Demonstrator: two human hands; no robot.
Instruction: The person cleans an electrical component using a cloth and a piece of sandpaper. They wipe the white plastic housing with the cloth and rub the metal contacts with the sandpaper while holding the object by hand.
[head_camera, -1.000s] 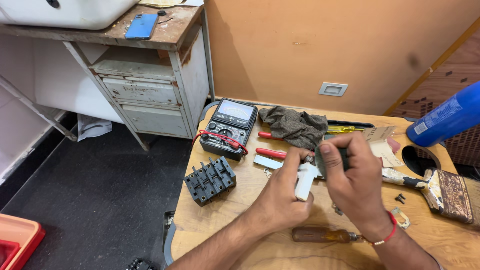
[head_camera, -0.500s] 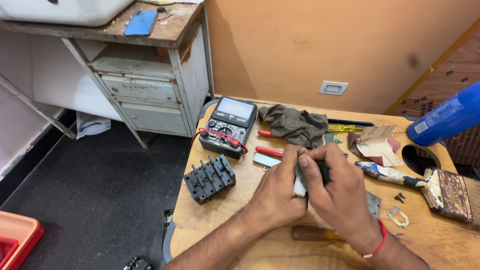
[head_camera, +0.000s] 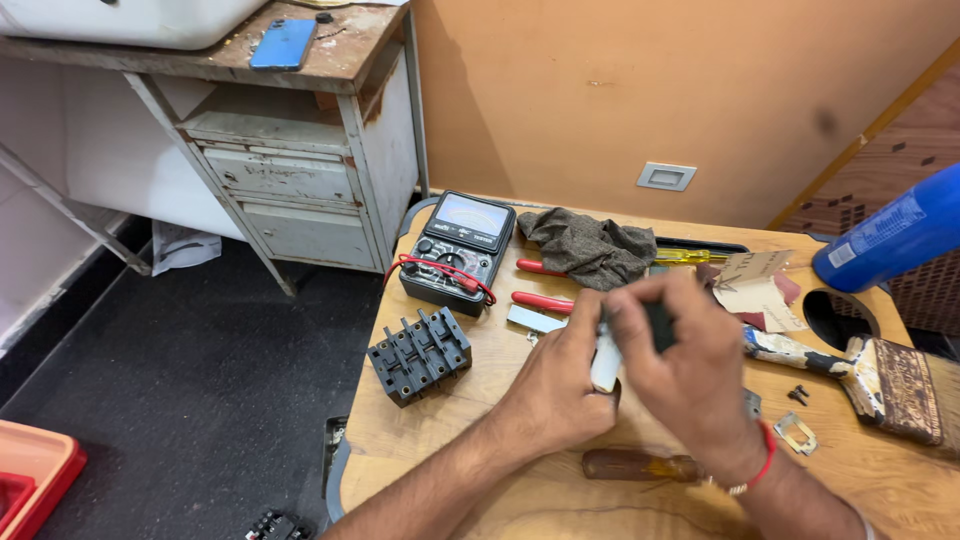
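Both hands mid-table, just right of multimeter (head_camera: 456, 250). Left hand (head_camera: 560, 385) and right hand (head_camera: 690, 365) pinch small white-and-black part (head_camera: 607, 362) between them. Bare wood along near table edge (head_camera: 352, 470). Blue cylindrical can (head_camera: 890, 240) far right; grey rag (head_camera: 585, 245) beside meter.

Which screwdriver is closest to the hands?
The brown-handled screwdriver, lying just under the right hand. The yellow one sits farther back, beside the grey cloth.

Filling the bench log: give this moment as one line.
left hand: grips small white part | right hand: pinches dark piece | screwdriver: beneath wrists
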